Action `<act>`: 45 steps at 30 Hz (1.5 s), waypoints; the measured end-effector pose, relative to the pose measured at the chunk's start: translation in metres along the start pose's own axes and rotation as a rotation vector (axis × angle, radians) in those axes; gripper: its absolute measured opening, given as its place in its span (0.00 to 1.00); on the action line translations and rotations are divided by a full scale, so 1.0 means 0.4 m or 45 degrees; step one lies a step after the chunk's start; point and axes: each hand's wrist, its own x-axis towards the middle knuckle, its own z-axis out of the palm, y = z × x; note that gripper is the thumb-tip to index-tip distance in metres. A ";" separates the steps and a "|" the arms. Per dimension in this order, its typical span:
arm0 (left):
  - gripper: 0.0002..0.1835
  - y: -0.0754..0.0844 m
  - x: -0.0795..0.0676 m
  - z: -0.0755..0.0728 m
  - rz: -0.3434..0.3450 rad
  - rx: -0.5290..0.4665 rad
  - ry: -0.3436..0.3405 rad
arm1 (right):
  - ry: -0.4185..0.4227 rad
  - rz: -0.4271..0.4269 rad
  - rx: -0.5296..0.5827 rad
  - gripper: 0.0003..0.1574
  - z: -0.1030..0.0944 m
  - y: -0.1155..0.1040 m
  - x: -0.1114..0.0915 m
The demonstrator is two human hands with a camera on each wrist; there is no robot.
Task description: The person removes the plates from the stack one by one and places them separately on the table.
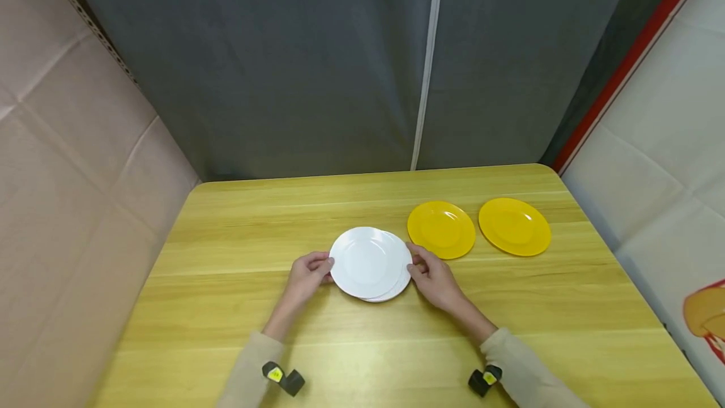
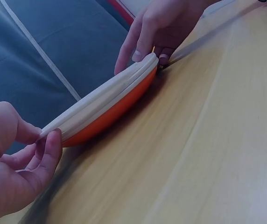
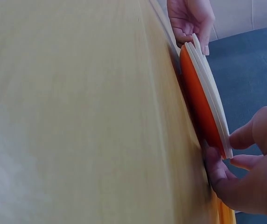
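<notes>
A white plate [image 1: 365, 263] tops a stack in the middle of the table, set a little to the left of a second white plate [image 1: 403, 282] under it. Below them an orange plate [image 3: 200, 102] shows in both wrist views; the head view hides it. My left hand [image 1: 308, 272] pinches the left rim of the top white plate between thumb and fingers. Opposite, my right hand [image 1: 435, 276] holds the stack's right rim, thumb and fingertips at the plate edges [image 3: 228, 140]. The stack lies close over the wooden table [image 1: 226, 307].
Two yellow plates lie side by side at the back right: the nearer one [image 1: 442, 230] just beyond my right hand, the other [image 1: 514, 226] farther right. A dark curtain [image 1: 311, 80] hangs behind the table [image 2: 208, 154], with pale walls at both sides.
</notes>
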 end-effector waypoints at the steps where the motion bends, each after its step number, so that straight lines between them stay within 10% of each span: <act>1: 0.17 0.000 -0.001 0.000 -0.002 -0.005 0.008 | 0.003 -0.005 -0.003 0.29 0.000 0.000 0.000; 45: 0.22 -0.004 0.041 -0.128 -0.034 -0.232 0.496 | -0.012 0.023 0.014 0.30 0.001 0.005 0.002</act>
